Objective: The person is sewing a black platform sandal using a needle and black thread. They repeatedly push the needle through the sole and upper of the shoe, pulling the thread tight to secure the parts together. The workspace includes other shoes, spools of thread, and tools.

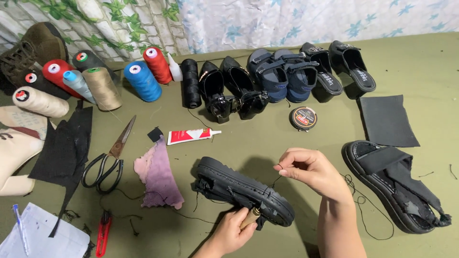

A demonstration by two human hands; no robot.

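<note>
Thread (273,181) is pinched by right hand (308,169) above black sandal (241,188); wooden-handled awl (251,217) is gripped by left hand (232,234).

Sole (244,187) at front centre; sandal (397,186) to its right; cloth (158,174), scissors (107,157) to its left; glue tube (191,135) behind; shoe row (287,76) and thread spools (95,79) at back.

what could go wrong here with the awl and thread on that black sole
1. The left hand drives a wooden-handled awl into the black sandal sole close to its own fingers; a slip could jab them.
2. The right hand pinches a thin black thread pulled taut; it could snap or cut into the sole's ragged edge.
3. Loose thread trailing beside the other sandal could tangle.
</note>
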